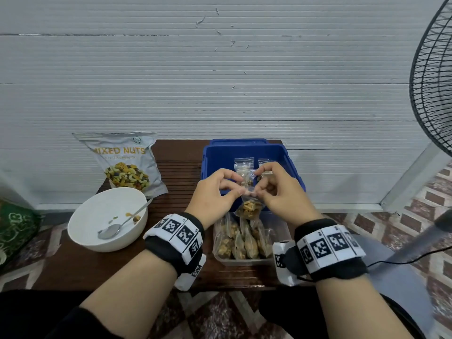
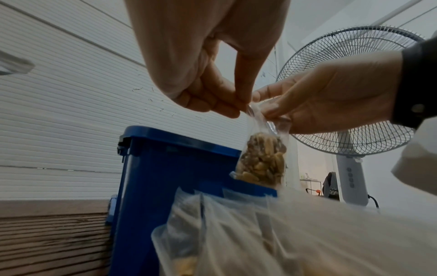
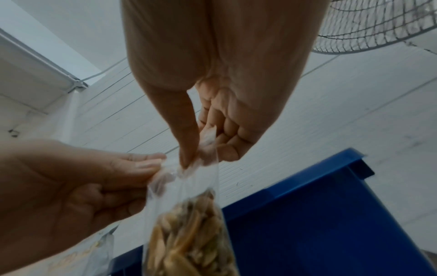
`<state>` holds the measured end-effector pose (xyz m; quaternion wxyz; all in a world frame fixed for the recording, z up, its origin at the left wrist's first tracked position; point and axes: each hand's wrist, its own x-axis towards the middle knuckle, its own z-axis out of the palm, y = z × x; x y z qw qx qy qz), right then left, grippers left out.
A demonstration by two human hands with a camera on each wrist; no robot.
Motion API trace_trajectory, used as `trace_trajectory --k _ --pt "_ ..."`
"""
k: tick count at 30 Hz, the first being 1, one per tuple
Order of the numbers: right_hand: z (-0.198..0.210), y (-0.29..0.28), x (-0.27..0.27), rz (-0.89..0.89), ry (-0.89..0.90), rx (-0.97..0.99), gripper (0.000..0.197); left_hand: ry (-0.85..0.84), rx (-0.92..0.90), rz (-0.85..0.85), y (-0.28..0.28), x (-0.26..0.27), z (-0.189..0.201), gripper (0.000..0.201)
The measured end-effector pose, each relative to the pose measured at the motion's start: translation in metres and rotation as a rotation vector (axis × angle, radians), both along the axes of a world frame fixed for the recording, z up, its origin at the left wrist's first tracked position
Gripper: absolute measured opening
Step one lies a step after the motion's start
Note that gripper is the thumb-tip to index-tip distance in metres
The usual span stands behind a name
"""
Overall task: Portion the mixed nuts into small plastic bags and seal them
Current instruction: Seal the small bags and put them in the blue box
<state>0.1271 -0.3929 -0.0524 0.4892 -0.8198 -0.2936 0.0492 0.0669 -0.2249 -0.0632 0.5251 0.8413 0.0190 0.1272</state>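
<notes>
Nuts are filling the lower part of a small clear plastic bag (image 1: 248, 208) that is hanging in the air between a person's two hands, its empty top strip stretched flat and its bottom corners bulging with pale and brown pieces. The left hand (image 1: 215, 192) is pinching the strip's left end between thumb and forefinger, while the right hand (image 1: 281, 189) is pinching the right end the same way, the other fingers of both hands curling loosely. From the left wrist view the bag (image 2: 261, 160) is drooping below the fingertips (image 2: 232, 110), and the right wrist view is showing the plastic (image 3: 189, 224) creased where the two grips are meeting; whether the strip is pressed closed cannot be told.

Just beyond the hands a blue bin (image 1: 288, 165) is holding two more small bags (image 1: 244, 165). Directly beneath the hands and nearer the person, a clear tub (image 1: 281, 228) is holding a row of filled bags (image 1: 241, 243) standing on edge. To the left of the left hand a white bowl (image 1: 80, 228) is holding a metal spoon (image 1: 115, 228) and a few leftover nuts, with a silver Mixed Nuts pouch (image 1: 124, 162) leaning behind it. All of it is sitting on a dark wooden table (image 1: 181, 162). A standing fan (image 1: 433, 81) is rising off to the right of the right hand.
</notes>
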Motion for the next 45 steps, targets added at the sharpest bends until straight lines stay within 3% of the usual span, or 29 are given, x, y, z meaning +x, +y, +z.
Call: trace_trajectory --k 5,11,15,20,27,34,41,45 --pt "0.032 0.002 0.023 0.019 -0.130 -0.146 0.027 -0.061 -0.116 0.081 0.024 0.009 0.003 0.010" --pt "0.085 0.026 0.069 0.090 -0.241 -0.540 0.028 -0.005 -0.019 0.269 0.055 0.033 -0.011 0.011" --pt "0.085 0.059 0.097 0.177 -0.314 -0.909 0.027 0.043 0.051 0.277 0.066 0.048 -0.021 0.020" --pt "0.055 0.092 0.132 0.353 -0.145 -1.170 0.018 0.065 0.087 0.243 0.076 0.061 -0.032 0.026" --pt "0.023 0.120 0.162 0.466 0.007 -1.302 0.014 0.057 0.054 0.307 0.081 0.067 -0.038 0.023" --pt "0.002 0.124 0.171 0.398 -0.192 -1.347 0.016 0.060 0.008 0.300 0.081 0.067 -0.037 0.023" --pt "0.016 0.122 0.161 0.415 -0.198 -1.311 0.007 0.085 0.022 0.294 0.081 0.065 -0.038 0.019" --pt "0.036 0.115 0.156 0.410 -0.138 -1.190 0.006 0.094 0.045 0.273 0.075 0.057 -0.033 0.016"
